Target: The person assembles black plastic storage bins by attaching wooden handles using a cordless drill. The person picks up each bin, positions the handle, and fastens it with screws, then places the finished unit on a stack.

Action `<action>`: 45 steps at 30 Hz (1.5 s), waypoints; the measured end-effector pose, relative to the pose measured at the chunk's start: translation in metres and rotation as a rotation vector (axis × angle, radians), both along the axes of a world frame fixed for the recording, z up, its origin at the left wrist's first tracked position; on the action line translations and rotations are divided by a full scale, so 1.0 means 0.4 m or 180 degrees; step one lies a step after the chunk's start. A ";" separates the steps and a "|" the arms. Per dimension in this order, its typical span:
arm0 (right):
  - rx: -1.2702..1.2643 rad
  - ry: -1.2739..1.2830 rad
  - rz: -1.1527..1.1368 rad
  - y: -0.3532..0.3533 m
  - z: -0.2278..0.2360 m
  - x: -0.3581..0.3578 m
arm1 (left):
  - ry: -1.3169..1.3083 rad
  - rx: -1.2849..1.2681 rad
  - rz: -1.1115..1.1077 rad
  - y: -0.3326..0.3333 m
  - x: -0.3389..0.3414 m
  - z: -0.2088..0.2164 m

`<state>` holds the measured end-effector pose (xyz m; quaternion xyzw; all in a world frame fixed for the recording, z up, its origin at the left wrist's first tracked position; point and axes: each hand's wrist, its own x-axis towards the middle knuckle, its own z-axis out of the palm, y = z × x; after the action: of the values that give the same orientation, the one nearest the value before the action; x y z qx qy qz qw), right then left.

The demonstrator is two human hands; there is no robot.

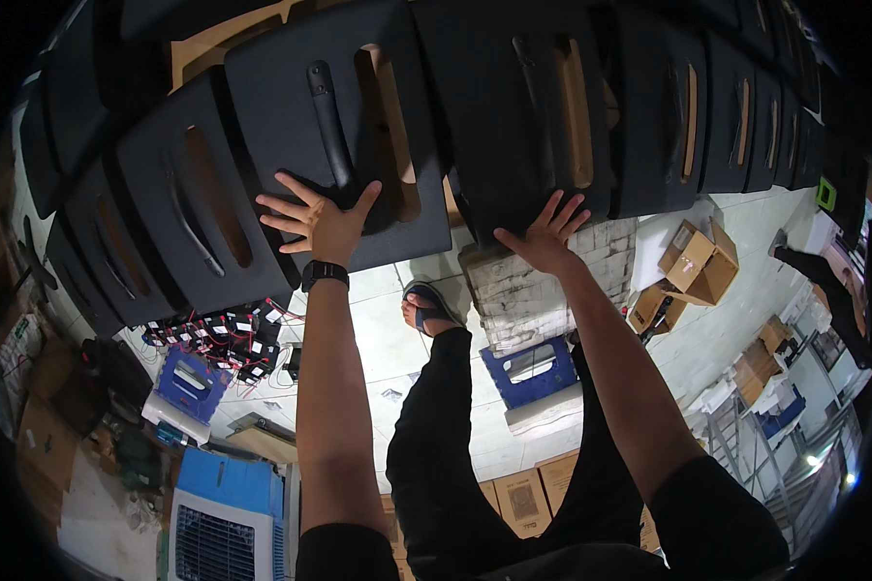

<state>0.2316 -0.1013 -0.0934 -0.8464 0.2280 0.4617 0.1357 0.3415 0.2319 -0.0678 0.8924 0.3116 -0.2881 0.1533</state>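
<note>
Both hands are pressed flat, fingers spread wide, against stacked black panels. The left hand [320, 218], with a dark watch at the wrist, is laid on the lower edge of a black slotted panel [329, 136], just beside the long black handle [331, 126] fixed to it. The right hand [549, 237] is set against the lower edge of a neighbouring black panel [523, 107]; nothing is gripped by either hand, only pushed or steadied.

Below the hands, a sandalled foot [426, 308] is planted on the pale tiled floor [388, 358], and a wrapped grey block [543, 286] is seen beside it. A blue crate [531, 373] lies near the legs, and a cluster of small black parts with red wires [228, 339] is spread on the floor to the left. Further out, open cardboard boxes [698, 261] are scattered.

A long row of like panels is leaned together in an arc overhead. Since they are held only by open palms, a slip is judged possible: a panel could slide down onto the foot or the wired parts, and its neighbours might be tipped with it.
</note>
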 end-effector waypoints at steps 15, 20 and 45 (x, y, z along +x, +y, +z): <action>-0.0130 -0.0763 0.0690 -0.031 -0.073 -0.078 | 0.1074 -0.0327 -0.1044 0.082 0.036 0.019; -0.0040 -0.0357 0.0557 -0.013 -0.029 -0.039 | 0.1101 -0.0330 -0.0956 0.078 0.030 0.020; -0.0469 0.0347 -0.1704 0.181 0.048 0.257 | 0.0306 -0.0456 -0.0166 0.073 -0.010 -0.039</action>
<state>0.3344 -0.0290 -0.0743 -0.7376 0.4833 0.4365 0.1785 0.3375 0.2611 -0.0833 0.8721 0.2739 -0.3561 0.1941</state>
